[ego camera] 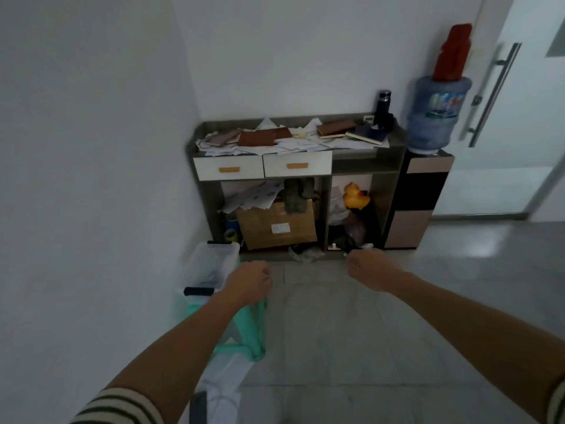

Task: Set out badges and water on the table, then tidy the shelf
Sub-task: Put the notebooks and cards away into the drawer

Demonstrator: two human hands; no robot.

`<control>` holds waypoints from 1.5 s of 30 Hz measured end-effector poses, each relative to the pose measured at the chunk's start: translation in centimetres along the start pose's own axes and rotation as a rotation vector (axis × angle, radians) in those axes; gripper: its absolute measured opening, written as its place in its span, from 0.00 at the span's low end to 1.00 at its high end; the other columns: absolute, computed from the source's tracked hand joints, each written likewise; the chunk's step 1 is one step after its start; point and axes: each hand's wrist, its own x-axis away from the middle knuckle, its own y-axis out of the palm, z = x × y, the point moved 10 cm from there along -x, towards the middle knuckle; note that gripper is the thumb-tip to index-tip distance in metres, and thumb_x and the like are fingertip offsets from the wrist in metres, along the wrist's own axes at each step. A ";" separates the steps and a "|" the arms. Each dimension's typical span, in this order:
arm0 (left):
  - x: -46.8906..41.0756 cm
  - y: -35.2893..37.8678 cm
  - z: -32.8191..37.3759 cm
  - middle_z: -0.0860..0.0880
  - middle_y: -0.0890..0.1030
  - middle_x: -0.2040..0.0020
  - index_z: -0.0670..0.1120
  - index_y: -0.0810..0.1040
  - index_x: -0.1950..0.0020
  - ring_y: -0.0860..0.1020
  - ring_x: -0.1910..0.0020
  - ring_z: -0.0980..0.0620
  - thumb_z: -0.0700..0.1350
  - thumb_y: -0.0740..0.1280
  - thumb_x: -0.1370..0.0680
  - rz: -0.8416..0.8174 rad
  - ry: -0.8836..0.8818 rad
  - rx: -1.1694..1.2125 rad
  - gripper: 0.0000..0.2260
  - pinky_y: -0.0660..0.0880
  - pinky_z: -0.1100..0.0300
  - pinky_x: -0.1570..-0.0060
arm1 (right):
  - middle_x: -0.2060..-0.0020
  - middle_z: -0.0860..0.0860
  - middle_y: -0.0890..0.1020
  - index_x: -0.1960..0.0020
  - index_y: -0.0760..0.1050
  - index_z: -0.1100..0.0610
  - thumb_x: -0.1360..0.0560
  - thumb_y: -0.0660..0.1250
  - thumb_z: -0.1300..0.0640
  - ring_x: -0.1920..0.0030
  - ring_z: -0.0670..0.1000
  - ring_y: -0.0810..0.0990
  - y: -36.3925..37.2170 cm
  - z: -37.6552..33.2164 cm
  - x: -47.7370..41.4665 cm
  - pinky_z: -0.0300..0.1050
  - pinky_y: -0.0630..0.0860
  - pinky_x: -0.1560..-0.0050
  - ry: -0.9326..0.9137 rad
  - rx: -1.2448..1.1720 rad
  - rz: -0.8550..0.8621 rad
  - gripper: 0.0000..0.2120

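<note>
Both arms are stretched forward at floor level in front of the shelf unit (365, 167), which sits in the wall corner.
- left hand (249, 280): fingers curled under, back of hand up, nothing visible in it. It is over the near corner of a teal stool (260, 332); can't tell if it touches.
- right hand (365, 269): also a loose fist, nothing visible in it, held above the floor just in front of the shelf's right lower compartment.
- Shelf top: buried in loose papers (293, 145), with brown notebooks (257, 138) and a blue book (368, 135) lying on them and a black bottle (383, 110) upright at the back right.
- Two white drawers (298, 164), both pushed in.
- Lower left bay: cardboard box (276, 226) with more paper on top. Lower right bay: yellow rubber duck (354, 195) on a heap of bags.
- Water: blue water jug (435, 114) inverted on a dispenser (419, 197), touching the shelf's right side.
- Clear plastic bin (211, 264) sits on the stool, left of the shelf.
- Striped sleeve (122, 405) on the left arm.
</note>
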 end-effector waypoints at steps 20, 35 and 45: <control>-46.2 -7.8 -2.4 0.43 0.79 0.49 0.44 0.75 0.48 0.77 0.52 0.46 0.48 0.60 0.20 -0.037 0.062 -0.023 0.09 0.74 0.53 0.51 | 0.44 0.48 0.79 0.35 0.74 0.51 0.21 0.62 0.49 0.45 0.49 0.79 -11.3 8.7 -43.2 0.39 0.73 0.52 0.017 -0.100 0.043 0.16; -72.1 -11.5 -7.3 0.43 0.81 0.49 0.42 0.77 0.43 0.78 0.51 0.46 0.48 0.62 0.20 -0.015 -0.063 0.059 0.12 0.73 0.56 0.53 | 0.44 0.51 0.80 0.39 0.76 0.52 0.23 0.65 0.46 0.44 0.52 0.78 -12.7 12.3 -71.3 0.48 0.77 0.45 0.020 -0.157 -0.067 0.16; -88.2 -9.9 -11.1 0.45 0.71 0.39 0.47 0.71 0.35 0.71 0.41 0.46 0.54 0.61 0.20 -0.114 0.060 -0.117 0.17 0.71 0.53 0.45 | 0.45 0.54 0.81 0.42 0.77 0.56 0.24 0.66 0.43 0.47 0.54 0.79 -3.8 15.3 -81.5 0.42 0.71 0.53 0.416 -0.609 -0.084 0.18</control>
